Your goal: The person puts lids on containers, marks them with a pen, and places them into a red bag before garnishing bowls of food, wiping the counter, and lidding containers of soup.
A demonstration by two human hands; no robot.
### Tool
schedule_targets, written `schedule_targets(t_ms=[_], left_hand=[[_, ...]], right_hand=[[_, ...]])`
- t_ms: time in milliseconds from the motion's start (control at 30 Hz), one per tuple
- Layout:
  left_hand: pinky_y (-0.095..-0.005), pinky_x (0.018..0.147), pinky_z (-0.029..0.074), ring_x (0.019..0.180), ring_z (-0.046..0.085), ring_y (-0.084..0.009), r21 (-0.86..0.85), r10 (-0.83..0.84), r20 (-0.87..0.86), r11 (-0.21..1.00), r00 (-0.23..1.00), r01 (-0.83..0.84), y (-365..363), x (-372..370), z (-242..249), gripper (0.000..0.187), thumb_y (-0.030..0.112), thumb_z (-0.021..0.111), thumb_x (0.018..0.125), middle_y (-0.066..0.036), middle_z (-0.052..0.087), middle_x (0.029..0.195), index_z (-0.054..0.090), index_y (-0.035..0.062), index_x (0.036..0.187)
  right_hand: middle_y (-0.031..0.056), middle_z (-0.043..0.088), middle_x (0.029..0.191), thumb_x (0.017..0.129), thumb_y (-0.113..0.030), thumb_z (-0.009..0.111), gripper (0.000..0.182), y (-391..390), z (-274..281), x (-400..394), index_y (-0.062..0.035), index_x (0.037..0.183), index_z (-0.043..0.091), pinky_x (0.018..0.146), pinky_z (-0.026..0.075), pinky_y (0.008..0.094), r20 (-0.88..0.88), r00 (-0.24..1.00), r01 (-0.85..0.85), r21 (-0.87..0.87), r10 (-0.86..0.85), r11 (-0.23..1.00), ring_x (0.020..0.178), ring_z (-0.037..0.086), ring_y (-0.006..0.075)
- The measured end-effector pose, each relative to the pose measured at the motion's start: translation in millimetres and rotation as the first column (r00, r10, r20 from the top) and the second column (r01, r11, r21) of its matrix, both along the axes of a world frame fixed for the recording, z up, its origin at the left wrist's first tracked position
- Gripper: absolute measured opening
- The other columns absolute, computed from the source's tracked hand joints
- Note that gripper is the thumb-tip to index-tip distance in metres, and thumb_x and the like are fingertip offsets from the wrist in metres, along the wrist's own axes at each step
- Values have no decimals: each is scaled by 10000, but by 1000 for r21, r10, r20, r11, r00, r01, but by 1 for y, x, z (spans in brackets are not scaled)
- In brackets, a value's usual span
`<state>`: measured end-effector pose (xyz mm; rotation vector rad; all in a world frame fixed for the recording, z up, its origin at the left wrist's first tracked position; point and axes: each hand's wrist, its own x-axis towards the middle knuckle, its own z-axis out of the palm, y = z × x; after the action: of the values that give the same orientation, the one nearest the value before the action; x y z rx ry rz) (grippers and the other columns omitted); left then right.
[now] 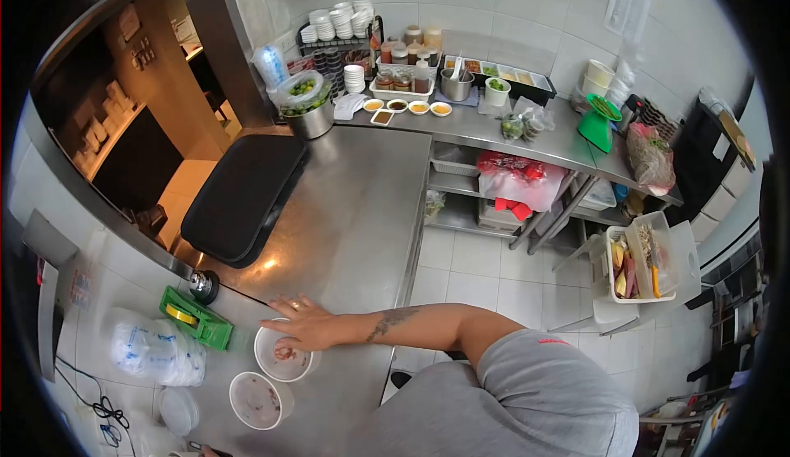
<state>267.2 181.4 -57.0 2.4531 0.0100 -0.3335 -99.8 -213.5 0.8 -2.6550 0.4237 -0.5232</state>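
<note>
My right hand (300, 325) is at the far rim of a white bowl (311, 368) on the steel counter. Its thumb side reaches inside the rim while the other fingers spread outside, so it appears to grip the bowl. Reddish bits lie in that bowl. A second white bowl (285, 412), also with some reddish contents, stands just below, nearly touching the first. At the bottom edge of the view a sliver of what may be my left hand (212, 452) shows beside a small dark object; its fingers are mostly cut off.
Left of the bowls are a green tape dispenser (197, 319), plastic-wrapped containers (152, 350) and clear lids (178, 410). Black trays (243, 198) lie farther along the counter. Sauce dishes (418, 108), a steel pot (311, 119) and a green scale (599, 132) stand at the back.
</note>
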Motion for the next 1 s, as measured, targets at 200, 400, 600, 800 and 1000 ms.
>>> schedule_targets(t_ms=[200,400,600,800,1000], left_hand=[[-214,554,410,746,526,-112,-739,-182,167,628,969,245,-159,-171,85,506,236,603,850,-53,545,910,393,9,1251],[-202,475,336,595,445,-65,-659,-533,167,566,829,496,-206,-264,117,272,161,493,925,-12,508,797,511,-8,1138],[-204,417,293,504,376,-54,-474,-731,206,507,650,720,-202,-279,140,254,134,483,929,0,478,684,509,-27,1124],[-221,540,395,591,446,-94,-609,-688,204,468,697,641,-224,-306,138,245,57,529,876,-26,502,750,472,-2,1108],[-230,640,389,710,460,-119,-975,-350,218,-33,911,220,-248,-301,142,111,80,555,856,-39,483,828,492,52,943]], right_hand=[[233,328,1332,931,-394,429,579,43,54,27,0,1333,296,1037,259,480,75,934,-343,461,349,819,1268,312,395],[222,247,1370,928,-325,445,678,66,69,11,-55,1424,70,1030,294,443,303,944,-284,541,131,792,1248,327,401],[221,500,1143,914,-258,487,410,23,65,-4,-48,1237,346,868,403,427,176,901,-427,516,396,743,1070,510,333],[157,531,971,940,-235,477,323,25,84,-22,-45,1155,328,694,456,396,344,901,-434,686,266,584,723,586,308],[126,517,1009,940,-303,491,413,45,29,1,-17,1210,364,726,451,403,380,860,-508,700,340,503,759,567,270]])
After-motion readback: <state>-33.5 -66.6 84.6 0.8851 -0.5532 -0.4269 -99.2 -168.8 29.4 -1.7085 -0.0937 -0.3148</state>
